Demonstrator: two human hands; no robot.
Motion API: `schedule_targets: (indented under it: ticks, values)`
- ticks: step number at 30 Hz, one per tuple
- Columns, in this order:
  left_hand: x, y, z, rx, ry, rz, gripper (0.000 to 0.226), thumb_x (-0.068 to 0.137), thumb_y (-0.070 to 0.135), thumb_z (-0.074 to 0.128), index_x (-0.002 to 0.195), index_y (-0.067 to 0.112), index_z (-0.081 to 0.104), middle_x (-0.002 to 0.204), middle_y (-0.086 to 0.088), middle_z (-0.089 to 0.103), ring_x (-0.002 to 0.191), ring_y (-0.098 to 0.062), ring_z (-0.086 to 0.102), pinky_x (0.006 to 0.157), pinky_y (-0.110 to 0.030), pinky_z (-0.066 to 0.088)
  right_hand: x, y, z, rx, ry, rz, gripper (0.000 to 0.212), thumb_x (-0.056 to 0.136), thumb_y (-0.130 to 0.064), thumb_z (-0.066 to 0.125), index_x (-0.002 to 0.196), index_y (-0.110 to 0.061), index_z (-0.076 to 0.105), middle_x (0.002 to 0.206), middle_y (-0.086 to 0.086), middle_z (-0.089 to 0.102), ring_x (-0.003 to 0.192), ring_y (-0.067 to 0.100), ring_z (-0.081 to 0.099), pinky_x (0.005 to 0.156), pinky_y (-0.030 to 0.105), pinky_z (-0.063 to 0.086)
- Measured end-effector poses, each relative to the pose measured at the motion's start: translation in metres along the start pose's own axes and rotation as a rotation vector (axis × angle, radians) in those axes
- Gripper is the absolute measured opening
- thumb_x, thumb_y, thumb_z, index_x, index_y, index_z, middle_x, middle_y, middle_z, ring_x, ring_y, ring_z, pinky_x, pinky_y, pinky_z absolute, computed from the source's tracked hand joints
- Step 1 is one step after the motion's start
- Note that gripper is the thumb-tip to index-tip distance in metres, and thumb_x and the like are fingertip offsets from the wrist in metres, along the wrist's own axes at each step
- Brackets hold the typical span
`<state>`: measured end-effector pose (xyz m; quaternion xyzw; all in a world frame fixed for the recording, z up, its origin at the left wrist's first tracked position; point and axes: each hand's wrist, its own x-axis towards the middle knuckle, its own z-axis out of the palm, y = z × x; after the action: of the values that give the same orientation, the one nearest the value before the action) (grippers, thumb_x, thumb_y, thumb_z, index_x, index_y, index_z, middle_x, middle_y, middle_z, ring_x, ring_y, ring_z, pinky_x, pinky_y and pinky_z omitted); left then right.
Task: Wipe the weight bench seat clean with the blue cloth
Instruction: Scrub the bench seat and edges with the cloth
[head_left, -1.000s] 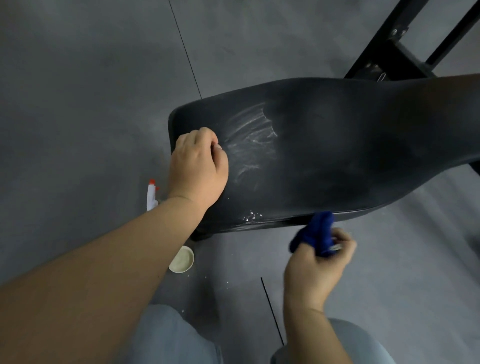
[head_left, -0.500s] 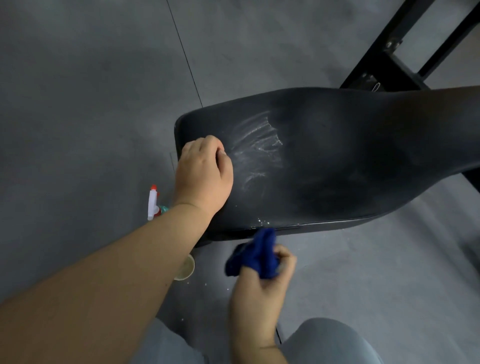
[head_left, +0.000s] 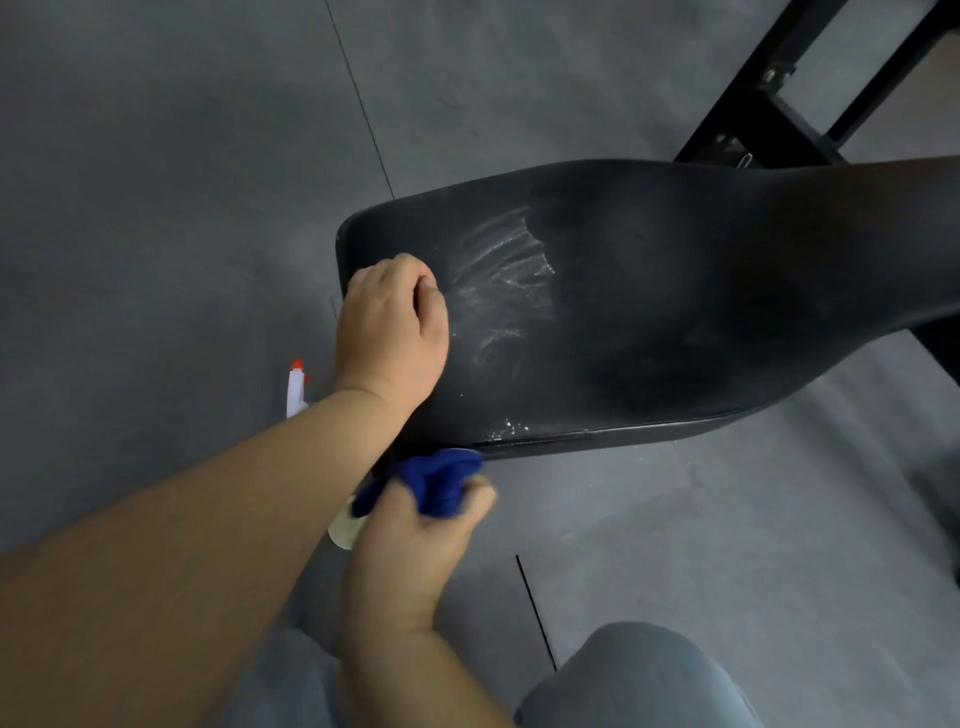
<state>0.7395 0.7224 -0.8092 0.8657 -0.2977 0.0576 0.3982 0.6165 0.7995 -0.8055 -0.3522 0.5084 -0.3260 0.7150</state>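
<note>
The black padded bench seat fills the middle of the view, with white smear marks on its near-left part and some droplets at its front edge. My left hand rests on the seat's left end with its fingers curled under, holding nothing. My right hand grips the bunched blue cloth just below the seat's front edge, near my left forearm. The cloth is off the seat surface.
A white spray bottle with a red tip stands on the grey floor left of the bench. A pale round dish lies on the floor, partly hidden by my hands. The black metal bench frame rises at the upper right. My knee is at the bottom.
My right hand has carried the blue cloth leftwards along the seat's front edge, from right of centre to under my left forearm. My left hand has stayed on the seat.
</note>
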Motion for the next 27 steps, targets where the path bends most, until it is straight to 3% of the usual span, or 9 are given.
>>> schedule_targets:
  ticks: [4,7,10,12,15,18,19,23,27]
  values:
    - [-0.001,0.000,0.000,0.016,-0.007,-0.006,0.022,0.095,0.018,0.039,0.095,0.009,0.059,0.096,-0.005,0.061,0.096,-0.018,0.048,0.075,-0.025,0.035,0.007,-0.016,-0.021,-0.016,0.020,-0.011,0.025,0.080,0.022,0.042,0.088,-0.002,0.039,0.058,0.000,0.051,0.046,0.003,0.045,0.047,0.012,0.040]
    - [-0.001,0.002,0.000,0.024,-0.005,-0.005,0.021,0.095,0.017,0.040,0.095,0.009,0.059,0.096,-0.005,0.061,0.096,-0.018,0.048,0.075,-0.024,0.033,0.052,-0.056,-0.063,0.024,0.335,-0.234,0.024,0.082,0.009,0.047,0.089,-0.013,0.038,0.070,0.019,0.051,0.058,0.017,0.049,0.051,0.015,0.042]
    - [-0.001,0.003,0.000,0.020,0.002,-0.010,0.021,0.095,0.017,0.040,0.094,0.009,0.059,0.095,-0.005,0.061,0.096,-0.020,0.049,0.075,-0.024,0.034,0.095,-0.078,-0.077,0.077,0.464,-0.342,0.028,0.076,-0.001,0.045,0.082,-0.027,0.038,0.075,0.008,0.047,0.060,0.023,0.041,0.058,0.031,0.043]
    - [-0.001,0.003,-0.001,0.025,0.002,-0.012,0.021,0.094,0.016,0.040,0.093,0.008,0.059,0.095,-0.006,0.061,0.097,-0.021,0.049,0.075,-0.025,0.034,0.104,-0.075,-0.065,0.035,0.512,-0.372,0.029,0.067,-0.005,0.046,0.077,-0.032,0.039,0.088,0.011,0.049,0.065,0.028,0.045,0.066,0.033,0.048]
    - [-0.001,0.004,-0.001,0.035,-0.003,-0.010,0.022,0.095,0.017,0.039,0.094,0.008,0.059,0.095,-0.006,0.061,0.097,-0.020,0.049,0.075,-0.025,0.035,0.071,-0.036,-0.036,-0.067,0.344,-0.368,0.030,0.060,-0.004,0.045,0.082,-0.024,0.044,0.093,0.010,0.045,0.069,0.015,0.043,0.068,0.019,0.040]
    - [-0.002,0.003,-0.002,0.044,-0.012,-0.005,0.022,0.095,0.017,0.038,0.095,0.009,0.059,0.096,-0.005,0.061,0.097,-0.019,0.048,0.074,-0.024,0.033,0.031,-0.006,-0.035,-0.181,0.002,-0.286,0.035,0.062,-0.006,0.053,0.085,-0.032,0.052,0.095,0.017,0.051,0.075,0.029,0.052,0.072,0.043,0.048]
    - [-0.002,0.003,-0.002,0.043,-0.014,-0.007,0.022,0.095,0.017,0.038,0.096,0.009,0.059,0.096,-0.005,0.061,0.097,-0.018,0.048,0.074,-0.023,0.033,0.033,-0.010,-0.042,-0.190,0.006,-0.301,0.034,0.064,-0.007,0.055,0.086,-0.032,0.052,0.095,0.020,0.053,0.074,0.031,0.052,0.071,0.047,0.048]
    - [-0.002,0.003,-0.001,0.019,-0.005,-0.032,0.023,0.095,0.017,0.038,0.095,0.009,0.059,0.096,-0.004,0.061,0.093,-0.010,0.042,0.075,-0.022,0.032,0.080,-0.059,-0.074,-0.165,0.294,-0.468,0.035,0.065,-0.015,0.055,0.089,-0.039,0.051,0.102,0.025,0.052,0.081,0.036,0.052,0.077,0.054,0.046]
    - [-0.002,0.005,-0.001,-0.003,-0.009,-0.044,0.023,0.095,0.016,0.038,0.094,0.009,0.059,0.095,-0.005,0.061,0.092,-0.010,0.042,0.075,-0.023,0.033,0.083,-0.064,-0.063,-0.366,0.309,-0.598,0.053,0.066,0.008,0.045,0.097,-0.033,0.057,0.105,-0.008,0.041,0.098,0.023,0.052,0.092,0.031,0.047]
